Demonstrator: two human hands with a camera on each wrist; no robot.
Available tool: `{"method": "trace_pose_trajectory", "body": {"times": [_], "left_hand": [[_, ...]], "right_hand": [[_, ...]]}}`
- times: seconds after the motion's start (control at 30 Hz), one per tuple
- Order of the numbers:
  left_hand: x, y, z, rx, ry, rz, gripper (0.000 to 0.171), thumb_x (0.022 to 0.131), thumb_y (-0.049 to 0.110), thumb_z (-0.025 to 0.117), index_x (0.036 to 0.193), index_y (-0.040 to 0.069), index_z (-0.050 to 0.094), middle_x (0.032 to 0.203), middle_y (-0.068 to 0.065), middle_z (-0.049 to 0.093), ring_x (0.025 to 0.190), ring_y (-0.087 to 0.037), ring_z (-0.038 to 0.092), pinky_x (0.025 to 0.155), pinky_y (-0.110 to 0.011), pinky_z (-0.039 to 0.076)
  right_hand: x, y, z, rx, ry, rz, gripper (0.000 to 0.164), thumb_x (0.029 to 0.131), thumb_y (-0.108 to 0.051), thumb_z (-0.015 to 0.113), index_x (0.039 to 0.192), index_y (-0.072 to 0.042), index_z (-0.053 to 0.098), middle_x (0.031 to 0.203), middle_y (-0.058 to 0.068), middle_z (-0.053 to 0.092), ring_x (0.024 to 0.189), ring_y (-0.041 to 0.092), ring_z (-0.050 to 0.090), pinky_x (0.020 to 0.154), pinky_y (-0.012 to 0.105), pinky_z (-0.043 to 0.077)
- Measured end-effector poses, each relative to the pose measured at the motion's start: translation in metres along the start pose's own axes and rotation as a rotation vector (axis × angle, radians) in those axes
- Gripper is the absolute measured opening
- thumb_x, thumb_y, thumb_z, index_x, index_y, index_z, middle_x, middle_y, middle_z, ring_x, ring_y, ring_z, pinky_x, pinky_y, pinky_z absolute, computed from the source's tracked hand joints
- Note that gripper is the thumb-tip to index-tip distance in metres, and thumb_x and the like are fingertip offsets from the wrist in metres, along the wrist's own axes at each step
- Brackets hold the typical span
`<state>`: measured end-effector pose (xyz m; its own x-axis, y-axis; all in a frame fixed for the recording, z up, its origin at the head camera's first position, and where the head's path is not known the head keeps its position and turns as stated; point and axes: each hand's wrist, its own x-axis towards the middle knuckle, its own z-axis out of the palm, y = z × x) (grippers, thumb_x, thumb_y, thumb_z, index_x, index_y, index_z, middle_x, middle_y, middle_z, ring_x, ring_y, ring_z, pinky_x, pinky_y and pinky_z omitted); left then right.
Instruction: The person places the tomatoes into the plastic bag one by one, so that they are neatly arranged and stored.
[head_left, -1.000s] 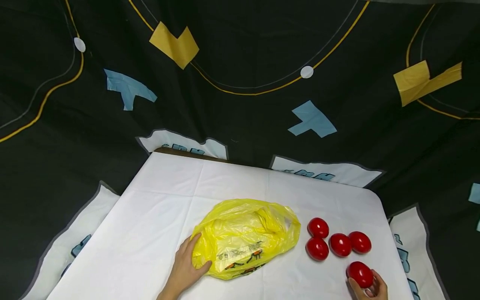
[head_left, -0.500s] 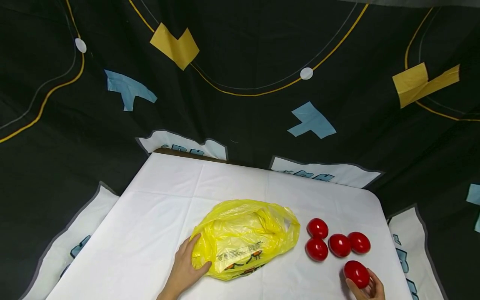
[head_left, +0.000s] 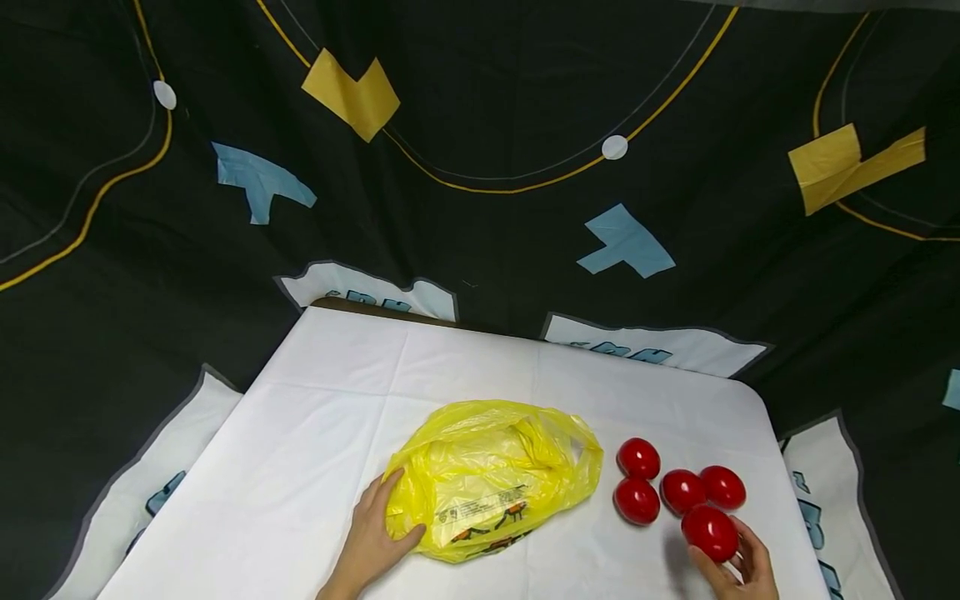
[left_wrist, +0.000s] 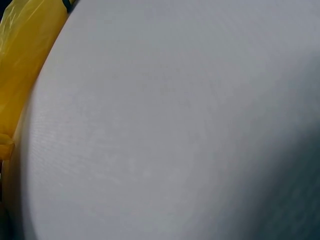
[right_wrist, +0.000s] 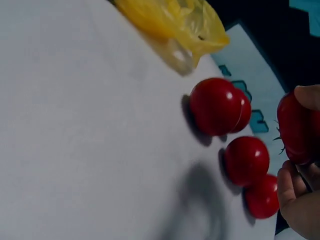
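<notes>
A yellow plastic bag (head_left: 495,475) with printing on its side lies on the white cloth, its mouth spread. My left hand (head_left: 369,533) grips the bag's left end, thumb toward the near side and fingers at the far side. In the left wrist view only part of the bag (left_wrist: 25,60) shows. At the right, my right hand (head_left: 738,562) holds a red tomato (head_left: 708,532) between thumb and fingers, raised off the cloth. In the right wrist view this tomato (right_wrist: 295,130) shows its stem leaves, with the thumb on top.
Several other red tomatoes, among them one beside the bag (head_left: 637,500) and one farther right (head_left: 682,492), lie in a cluster between the bag and my right hand. The white-covered table (head_left: 300,433) ends at a dark curtain (head_left: 465,242) behind it.
My right hand has lifted the tomato off the cloth and moved it slightly away from me, nearer the other tomatoes. The left hand and the bag have stayed in place.
</notes>
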<state>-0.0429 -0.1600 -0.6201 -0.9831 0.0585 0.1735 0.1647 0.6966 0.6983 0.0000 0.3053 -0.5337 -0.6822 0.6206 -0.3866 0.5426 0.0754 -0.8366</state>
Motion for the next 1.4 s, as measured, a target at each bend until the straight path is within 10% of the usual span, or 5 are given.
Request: {"method": "trace_pose_trajectory", "body": {"times": [0.23,0.57,1.4], "left_hand": [[0.0,0.001,0.0,-0.006,-0.003,0.002,0.089,0.072,0.039,0.079,0.145,0.012,0.035,0.139,-0.015,0.038,0.127,-0.036,0.035,0.096,-0.064,0.033],[0.0,0.001,0.0,-0.007,-0.011,-0.006,0.089,0.072,0.04,0.079,0.145,0.013,0.035,0.14,-0.016,0.037,0.127,-0.036,0.035,0.096,-0.063,0.033],[0.0,-0.002,0.001,0.016,0.02,0.028,0.091,0.07,0.039,0.08,0.144,0.011,0.036,0.139,-0.017,0.038,0.126,-0.037,0.037,0.095,-0.062,0.035]], "right_hand": [[-0.022,-0.026,0.009,-0.051,-0.069,-0.081,0.105,0.068,-0.034,0.085,0.149,-0.012,0.023,0.147,0.02,0.03,0.125,0.04,0.034,0.074,0.021,0.054],[-0.04,-0.046,0.036,-0.122,-0.234,-0.229,0.09,0.076,-0.014,0.081,0.147,-0.012,0.026,0.147,0.019,0.031,0.125,0.04,0.037,0.097,0.046,0.038],[-0.078,-0.029,0.172,-0.211,-0.679,-0.625,0.078,0.067,-0.01,0.085,0.134,-0.01,0.045,0.13,0.014,0.052,0.11,0.031,0.056,0.086,0.034,0.052]]}}
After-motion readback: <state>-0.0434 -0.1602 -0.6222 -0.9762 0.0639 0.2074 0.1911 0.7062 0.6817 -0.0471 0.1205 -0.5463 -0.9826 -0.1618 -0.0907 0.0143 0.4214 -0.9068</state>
